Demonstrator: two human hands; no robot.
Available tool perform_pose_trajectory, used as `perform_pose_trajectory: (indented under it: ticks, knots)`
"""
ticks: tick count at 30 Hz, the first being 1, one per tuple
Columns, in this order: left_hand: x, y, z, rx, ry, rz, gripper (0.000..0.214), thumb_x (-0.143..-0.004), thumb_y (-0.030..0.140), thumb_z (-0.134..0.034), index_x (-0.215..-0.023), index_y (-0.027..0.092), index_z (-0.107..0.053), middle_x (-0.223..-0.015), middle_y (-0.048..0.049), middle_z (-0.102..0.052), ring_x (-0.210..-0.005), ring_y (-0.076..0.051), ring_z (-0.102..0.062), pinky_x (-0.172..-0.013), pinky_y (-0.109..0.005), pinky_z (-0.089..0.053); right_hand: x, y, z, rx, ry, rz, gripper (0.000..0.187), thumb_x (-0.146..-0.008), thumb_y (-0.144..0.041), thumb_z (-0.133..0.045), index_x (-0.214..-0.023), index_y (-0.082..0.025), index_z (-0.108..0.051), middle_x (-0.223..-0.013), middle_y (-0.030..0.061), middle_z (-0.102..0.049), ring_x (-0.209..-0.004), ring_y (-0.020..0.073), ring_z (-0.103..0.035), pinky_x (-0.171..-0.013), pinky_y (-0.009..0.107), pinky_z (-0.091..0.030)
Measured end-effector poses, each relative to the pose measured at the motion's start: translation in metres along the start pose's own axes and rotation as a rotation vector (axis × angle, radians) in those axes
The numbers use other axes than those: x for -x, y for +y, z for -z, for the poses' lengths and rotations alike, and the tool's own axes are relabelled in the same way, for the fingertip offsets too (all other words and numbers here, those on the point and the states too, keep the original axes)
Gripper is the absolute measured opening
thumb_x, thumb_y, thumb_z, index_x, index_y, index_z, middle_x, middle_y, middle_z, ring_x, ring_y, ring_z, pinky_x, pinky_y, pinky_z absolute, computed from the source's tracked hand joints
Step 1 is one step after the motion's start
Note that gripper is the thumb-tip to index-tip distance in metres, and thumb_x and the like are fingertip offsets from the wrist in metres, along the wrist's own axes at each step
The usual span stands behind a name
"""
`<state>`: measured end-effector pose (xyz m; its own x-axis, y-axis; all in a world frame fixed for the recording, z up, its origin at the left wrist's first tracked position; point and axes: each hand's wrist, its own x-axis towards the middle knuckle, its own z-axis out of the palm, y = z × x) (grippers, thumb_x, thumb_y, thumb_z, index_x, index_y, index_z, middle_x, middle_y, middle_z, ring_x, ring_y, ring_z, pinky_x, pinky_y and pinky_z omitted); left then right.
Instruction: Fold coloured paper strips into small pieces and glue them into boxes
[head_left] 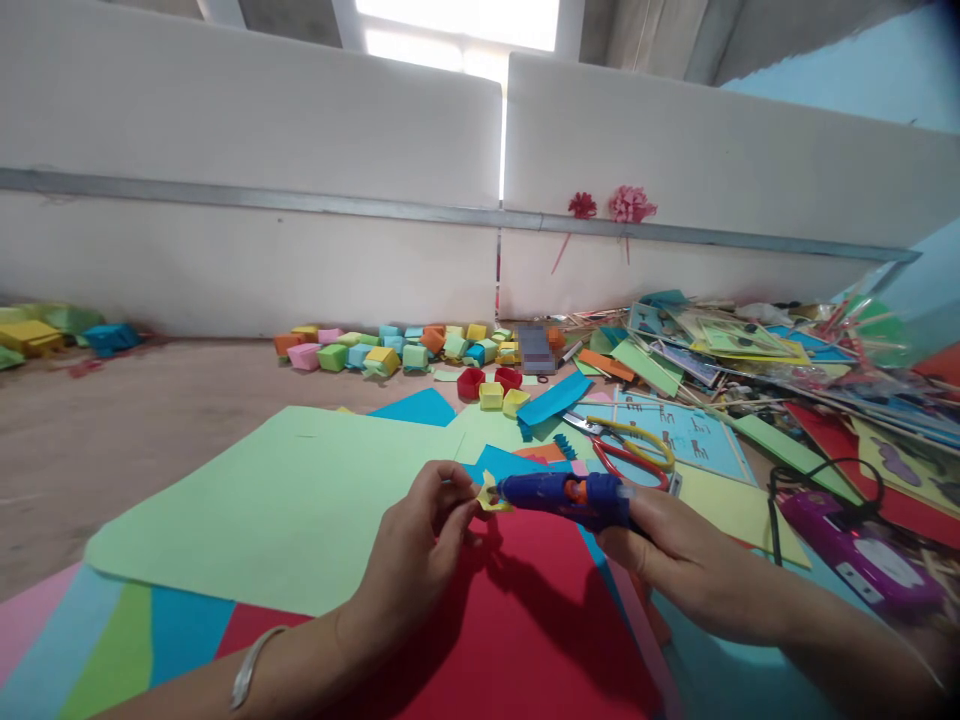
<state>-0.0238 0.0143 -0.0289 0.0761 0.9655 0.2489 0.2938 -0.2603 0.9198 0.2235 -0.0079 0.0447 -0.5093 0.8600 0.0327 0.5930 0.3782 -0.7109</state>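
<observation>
My left hand (421, 545) pinches a small yellow paper piece (487, 494) between thumb and fingertips. My right hand (675, 555) grips a blue glue gun (570, 497) with an orange trigger, its nozzle pointing left and touching the yellow piece. Both hands hover over a red paper sheet (525, 620). A large light green sheet (300, 500) lies to the left of my left hand.
Scissors with red and yellow handles (626, 450) lie behind the glue gun. A purple device with a black cord (855, 550) sits at the right. Several small coloured paper boxes (390, 350) line the back wall. A heap of paper and sticks (750, 360) fills the right.
</observation>
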Motion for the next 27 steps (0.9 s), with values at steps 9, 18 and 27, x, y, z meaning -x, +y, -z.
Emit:
perform_pose_trajectory:
  ticks: [9, 18, 27]
  knots:
    - [0.005, 0.005, -0.002, 0.055, -0.006, -0.002, 0.01, -0.084, 0.023, -0.056, -0.09, 0.024, -0.048, -0.081, -0.001, -0.065, -0.082, -0.019, -0.07, -0.068, -0.029, -0.052, -0.006, 0.012, -0.01, -0.391, 0.213, -0.015, 0.032, -0.079, -0.045, -0.068, -0.099, -0.022, -0.057, -0.081, 0.0016, -0.051, -0.066, 0.0134, -0.047, -0.059, 0.029, -0.046]
    - [0.019, 0.02, -0.01, 0.314, -0.249, 0.244, 0.008, -0.076, 0.025, -0.063, -0.08, 0.019, -0.059, -0.071, -0.0016, -0.07, -0.06, -0.016, -0.067, -0.055, -0.026, -0.052, -0.015, 0.016, -0.05, -0.5, 0.207, -0.121, 0.058, -0.063, -0.031, -0.078, -0.116, -0.02, -0.056, -0.078, -0.0018, -0.052, -0.064, 0.0126, -0.05, -0.06, 0.031, -0.048]
    - [0.024, 0.025, -0.011, 0.233, -0.266, 0.15, 0.012, -0.074, 0.024, -0.062, -0.07, 0.021, -0.072, -0.065, -0.0026, -0.073, -0.059, -0.016, -0.067, -0.055, -0.024, -0.052, -0.012, 0.009, -0.058, -0.44, 0.174, 0.016, 0.034, -0.072, -0.032, -0.072, -0.101, -0.019, -0.059, -0.077, -0.0004, -0.056, -0.067, 0.0139, -0.054, -0.064, 0.032, -0.051]
